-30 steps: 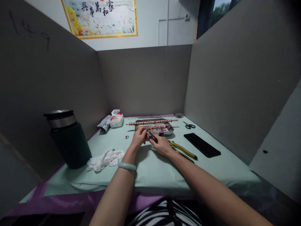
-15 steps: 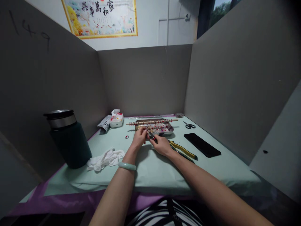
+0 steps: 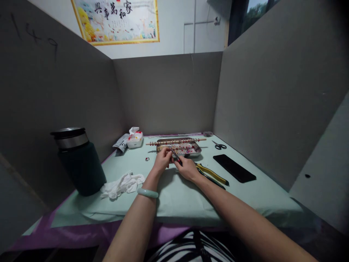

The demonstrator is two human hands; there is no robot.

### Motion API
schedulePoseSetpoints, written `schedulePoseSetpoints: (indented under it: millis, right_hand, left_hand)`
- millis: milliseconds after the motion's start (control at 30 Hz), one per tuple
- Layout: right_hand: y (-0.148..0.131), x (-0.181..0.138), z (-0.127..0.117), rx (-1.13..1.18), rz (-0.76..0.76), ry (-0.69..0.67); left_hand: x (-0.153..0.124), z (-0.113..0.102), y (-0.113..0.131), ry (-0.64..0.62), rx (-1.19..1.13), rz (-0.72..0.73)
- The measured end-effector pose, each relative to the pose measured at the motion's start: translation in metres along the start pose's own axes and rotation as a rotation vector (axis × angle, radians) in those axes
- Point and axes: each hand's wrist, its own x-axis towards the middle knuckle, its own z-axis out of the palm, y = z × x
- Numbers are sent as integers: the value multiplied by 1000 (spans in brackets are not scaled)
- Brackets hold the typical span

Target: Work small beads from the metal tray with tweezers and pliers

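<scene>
My left hand (image 3: 162, 160) and my right hand (image 3: 187, 168) meet just in front of a metal tray (image 3: 198, 149) filled with small red and gold beads. My right hand is closed round a small dark-handled tool (image 3: 175, 155) whose tip points up and left toward my left fingertips. My left hand's fingers are pinched together at that tip; what they hold is too small to make out. A wooden stick (image 3: 176, 141) threaded with beads lies across the tray's far edge. A pale green bangle (image 3: 147, 193) circles my left wrist.
Yellow-handled pliers (image 3: 212, 173) lie right of my right hand, with a black phone (image 3: 234, 167) and small scissors (image 3: 219, 146) beyond. A dark flask (image 3: 78, 160), white cloth (image 3: 121, 184), wipes packet (image 3: 131, 139) and tiny ring (image 3: 147, 159) sit left. Grey partition walls enclose the green mat (image 3: 174, 196).
Both hands stay at the same spot in front of the tray. The tool's tip and my left fingers have shifted only slightly.
</scene>
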Motion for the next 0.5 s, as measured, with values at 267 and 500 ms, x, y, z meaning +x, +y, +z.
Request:
schedulePoseSetpoints:
  millis: [267,500]
  right_hand:
    - [-3,0,-2,-5,19,-17]
    - [-3,0,0,-51,20,-33]
  left_hand:
    - [0,0,-1,-6,2,5]
    - [-1,2,0,-1,-17,-13]
